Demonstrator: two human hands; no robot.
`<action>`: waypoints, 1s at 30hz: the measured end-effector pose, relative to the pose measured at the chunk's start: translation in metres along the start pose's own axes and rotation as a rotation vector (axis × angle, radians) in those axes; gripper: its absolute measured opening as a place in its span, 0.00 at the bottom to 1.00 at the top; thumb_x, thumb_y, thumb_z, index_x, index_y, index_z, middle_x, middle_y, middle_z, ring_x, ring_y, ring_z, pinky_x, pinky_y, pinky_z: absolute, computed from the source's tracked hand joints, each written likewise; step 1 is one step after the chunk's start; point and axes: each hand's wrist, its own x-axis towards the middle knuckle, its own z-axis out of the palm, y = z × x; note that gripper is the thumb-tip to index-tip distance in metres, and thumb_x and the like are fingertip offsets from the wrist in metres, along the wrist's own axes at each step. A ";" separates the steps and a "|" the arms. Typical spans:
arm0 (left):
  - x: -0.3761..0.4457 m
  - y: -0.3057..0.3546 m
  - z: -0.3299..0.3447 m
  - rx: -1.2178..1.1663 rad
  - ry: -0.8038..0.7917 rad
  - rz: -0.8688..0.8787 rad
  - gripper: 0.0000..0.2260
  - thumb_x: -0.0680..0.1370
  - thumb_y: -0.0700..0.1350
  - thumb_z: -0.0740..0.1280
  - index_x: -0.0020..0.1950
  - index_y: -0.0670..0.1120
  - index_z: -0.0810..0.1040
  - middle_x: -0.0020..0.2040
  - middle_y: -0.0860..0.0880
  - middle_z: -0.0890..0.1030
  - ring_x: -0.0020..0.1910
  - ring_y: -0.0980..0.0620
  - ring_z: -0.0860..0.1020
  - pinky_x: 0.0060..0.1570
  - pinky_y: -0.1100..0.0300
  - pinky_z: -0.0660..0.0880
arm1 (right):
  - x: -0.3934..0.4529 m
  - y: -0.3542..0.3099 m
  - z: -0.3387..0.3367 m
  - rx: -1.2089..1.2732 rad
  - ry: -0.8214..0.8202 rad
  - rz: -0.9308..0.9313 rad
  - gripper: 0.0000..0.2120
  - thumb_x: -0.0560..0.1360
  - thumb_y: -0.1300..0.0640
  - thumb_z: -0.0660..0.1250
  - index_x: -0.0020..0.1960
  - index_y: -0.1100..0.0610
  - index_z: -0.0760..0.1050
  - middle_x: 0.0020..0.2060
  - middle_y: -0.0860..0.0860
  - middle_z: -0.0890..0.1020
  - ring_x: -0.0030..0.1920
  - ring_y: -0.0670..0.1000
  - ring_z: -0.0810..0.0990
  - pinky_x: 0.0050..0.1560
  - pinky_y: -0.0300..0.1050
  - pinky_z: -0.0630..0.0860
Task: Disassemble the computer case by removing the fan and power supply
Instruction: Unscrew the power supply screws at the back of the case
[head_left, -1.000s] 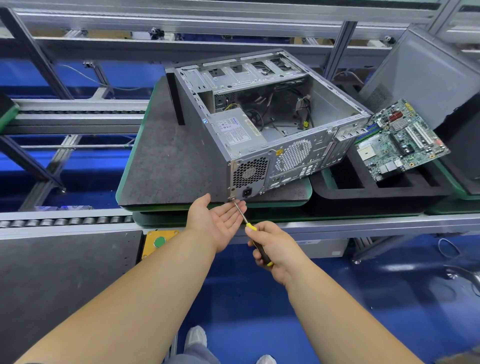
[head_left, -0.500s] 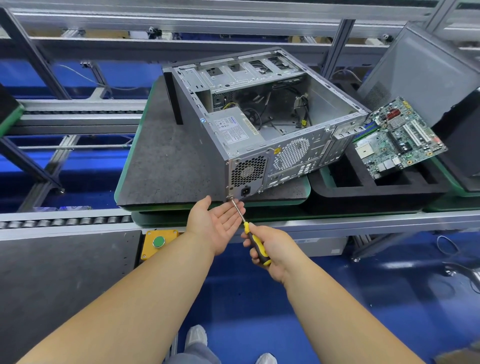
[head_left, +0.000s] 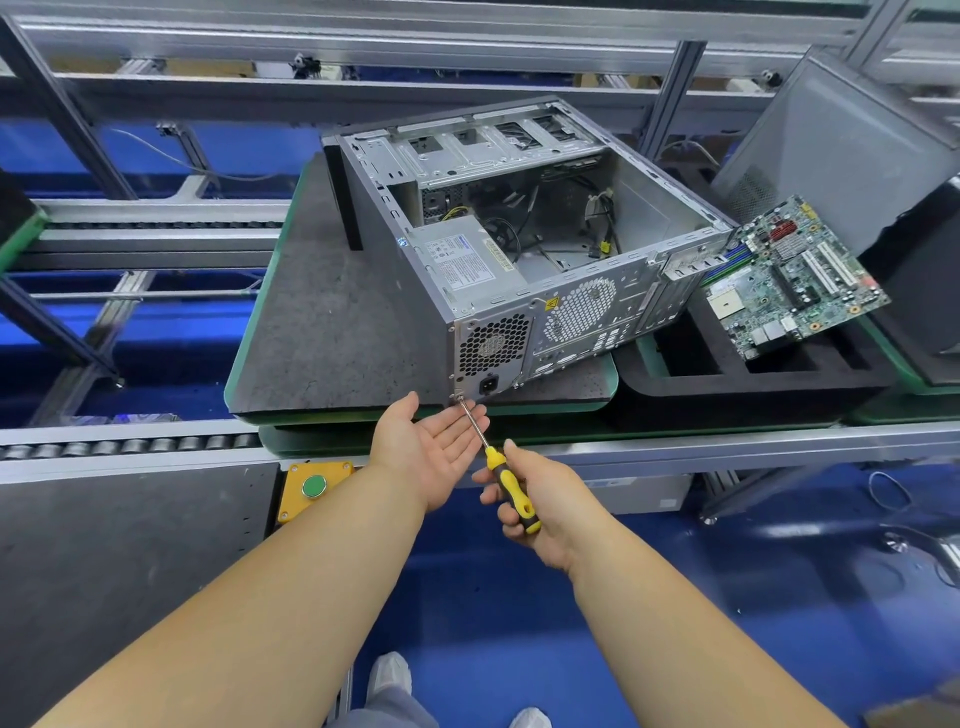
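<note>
Two hands: right hand (head_left: 540, 499) fingers grip screwdriver (head_left: 506, 475); left hand (head_left: 431, 441) fingers spread beneath power supply (head_left: 491, 348).

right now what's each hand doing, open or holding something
Left hand: open, palm up, cupped under the screwdriver tip at the computer case corner.
Right hand: holding the screwdriver by its yellow and black handle.

Computer case (head_left: 613, 291) of dull grey perforated sheet metal; screwdriver (head_left: 506, 480) with glossy yellow-black plastic handle, bright steel shaft; pallet (head_left: 332, 322) speckled, matt, rough; foam tray (head_left: 753, 384) matt black.
</note>
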 end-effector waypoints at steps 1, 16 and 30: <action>0.000 0.001 0.000 -0.007 -0.001 -0.003 0.29 0.82 0.59 0.53 0.60 0.35 0.78 0.53 0.38 0.84 0.56 0.43 0.81 0.52 0.53 0.77 | 0.000 0.000 0.000 -0.006 -0.010 0.004 0.22 0.82 0.46 0.59 0.46 0.61 0.83 0.32 0.53 0.80 0.25 0.46 0.70 0.26 0.37 0.66; 0.002 0.001 0.000 -0.029 -0.015 -0.007 0.30 0.81 0.60 0.54 0.60 0.35 0.78 0.54 0.38 0.84 0.56 0.42 0.81 0.58 0.52 0.76 | 0.006 0.004 -0.005 -0.042 0.018 -0.092 0.10 0.75 0.48 0.72 0.50 0.54 0.78 0.36 0.51 0.79 0.26 0.45 0.74 0.28 0.38 0.72; 0.001 0.001 -0.001 -0.028 -0.024 -0.002 0.31 0.81 0.61 0.53 0.60 0.35 0.78 0.54 0.38 0.84 0.55 0.42 0.82 0.53 0.53 0.77 | 0.001 0.000 -0.007 -0.055 0.014 -0.079 0.11 0.79 0.49 0.66 0.50 0.56 0.80 0.33 0.51 0.81 0.28 0.46 0.76 0.29 0.39 0.74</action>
